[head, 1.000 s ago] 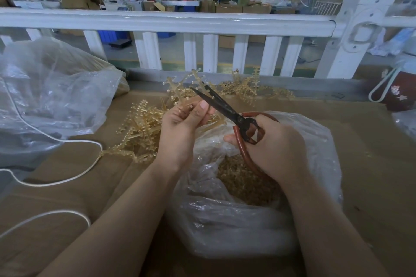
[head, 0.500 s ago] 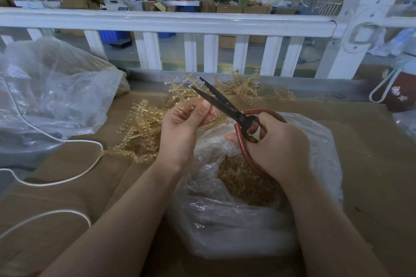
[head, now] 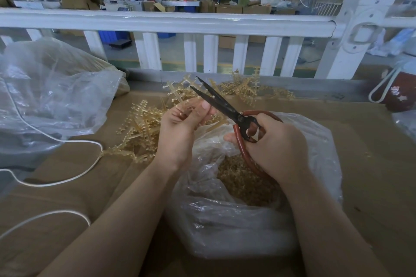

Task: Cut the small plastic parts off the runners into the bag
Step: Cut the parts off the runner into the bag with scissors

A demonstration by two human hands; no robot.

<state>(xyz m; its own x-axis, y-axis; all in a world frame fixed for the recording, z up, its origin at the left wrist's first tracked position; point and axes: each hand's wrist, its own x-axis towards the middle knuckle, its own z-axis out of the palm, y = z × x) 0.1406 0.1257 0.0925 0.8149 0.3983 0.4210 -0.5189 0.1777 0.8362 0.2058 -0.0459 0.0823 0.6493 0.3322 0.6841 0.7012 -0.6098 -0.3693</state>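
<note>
Counts: I'm working w/ 1 pr scissors (head: 227, 109), 1 open bag (head: 315, 141) of cut parts (head: 245, 183), 1 loose pile of runners (head: 144, 128) left of bag; 2nd clear bag (head: 51, 92) sitting further left.
L hand (head: 180, 129): I'm pinching 1 runner (head: 180, 90) betw thumb & fingers, just above bag's far-left rim.
R hand (head: 274, 144): I'm gripping the red handles over bag mouth; blades are standing narrowly apart, straddling the runner.
Cord (head: 67, 141): 1 white, lying left of bag.
</note>
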